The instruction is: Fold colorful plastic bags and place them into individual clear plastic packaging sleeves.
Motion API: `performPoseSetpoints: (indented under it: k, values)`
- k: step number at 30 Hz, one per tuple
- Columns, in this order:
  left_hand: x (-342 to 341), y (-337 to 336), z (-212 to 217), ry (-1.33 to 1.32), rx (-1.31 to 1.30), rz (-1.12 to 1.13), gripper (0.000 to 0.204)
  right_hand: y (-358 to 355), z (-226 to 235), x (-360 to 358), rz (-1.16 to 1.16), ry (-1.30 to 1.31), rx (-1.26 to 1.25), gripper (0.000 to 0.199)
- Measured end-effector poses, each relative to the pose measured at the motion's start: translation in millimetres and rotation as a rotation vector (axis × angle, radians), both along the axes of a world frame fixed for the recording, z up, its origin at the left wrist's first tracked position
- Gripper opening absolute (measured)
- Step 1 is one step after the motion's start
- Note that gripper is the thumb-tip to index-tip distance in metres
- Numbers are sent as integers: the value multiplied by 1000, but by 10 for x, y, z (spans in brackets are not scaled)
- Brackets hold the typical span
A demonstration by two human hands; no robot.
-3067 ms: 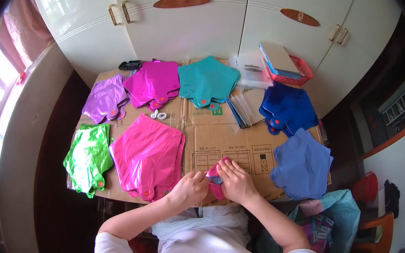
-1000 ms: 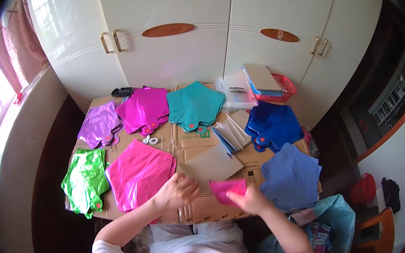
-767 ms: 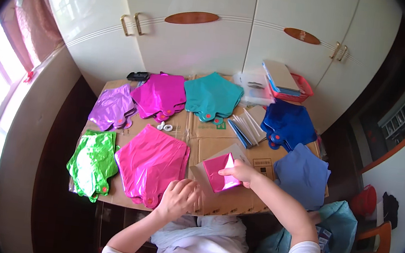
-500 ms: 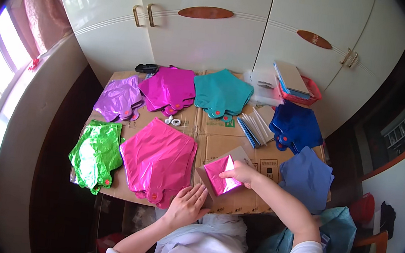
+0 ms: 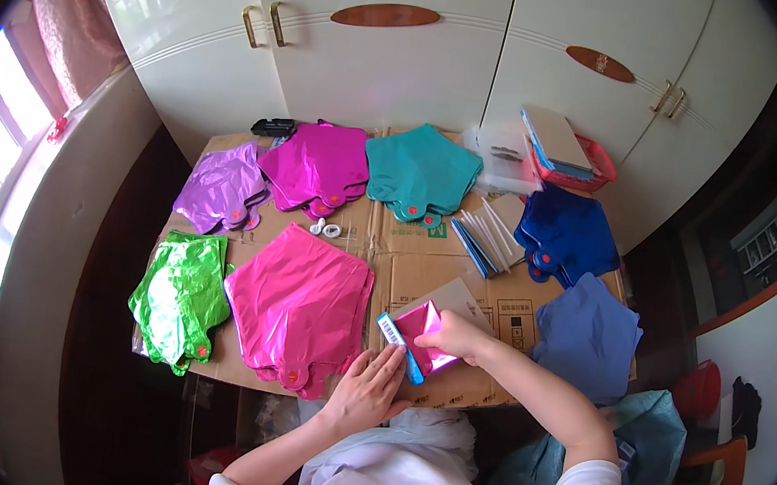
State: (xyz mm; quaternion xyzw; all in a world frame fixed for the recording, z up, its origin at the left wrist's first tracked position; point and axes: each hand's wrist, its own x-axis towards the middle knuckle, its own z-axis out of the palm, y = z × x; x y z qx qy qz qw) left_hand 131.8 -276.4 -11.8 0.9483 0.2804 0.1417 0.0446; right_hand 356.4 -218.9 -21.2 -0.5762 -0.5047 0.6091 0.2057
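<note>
Fingers of the right hand (image 5: 456, 336) pinch the upper right edge of a small folded pink foil packet (image 5: 424, 331), which lies near the front edge of the table (image 5: 425, 256), just right of its middle; a blue and white card strip (image 5: 399, 344) runs along the packet's left side. The left hand (image 5: 369, 394) holds nothing: it lies flat with its fingers spread, palm down, at the table's front edge, its fingertips touching the lower end of the strip and the packet's near corner. Behind the packet a pale grey sheet (image 5: 447, 297) lies partly under it. The table top is covered with flattened brown cardboard. Just left of the left hand lies a large bright pink foil balloon (image 5: 299, 309), flat and uninflated, and left of that a green foil balloon (image 5: 179, 300) hangs partly over the table's left edge. Along the far side lie a lilac foil balloon (image 5: 219, 190), a magenta foil balloon (image 5: 316, 165) and a teal foil balloon (image 5: 420, 171), the last two overlapping a little. A small white object (image 5: 325, 229) sits between the magenta and bright pink ones. To the right of the packet, a stack of dull blue balloons (image 5: 588, 337) lies at the table's right edge, with a dark blue foil balloon (image 5: 567, 234) behind it and a bundle of white straws (image 5: 487, 239) beside that. A red basket (image 5: 572, 163) holding flat packages stands at the far right corner.
</note>
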Motion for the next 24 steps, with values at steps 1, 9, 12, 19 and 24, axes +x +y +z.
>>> performPoseSetpoints:
  k: [1,9,12,19,24]
  values:
    - [-9,28,-13,-4,-3,-21,65,1,-15,-2,-15,25,-4,29]
    - [18,104,61,54,-41,-93,53,-28,52,-13,5,-42,94,25]
    - [31,157,108,62,-38,-123,51,74,53,-12,82,-231,78,32]
    - [39,207,131,46,-31,-154,52,93,122,180,64,-510,1017,33]
    - [6,262,155,71,-60,-180,53,-44,53,323,346,-519,1178,37]
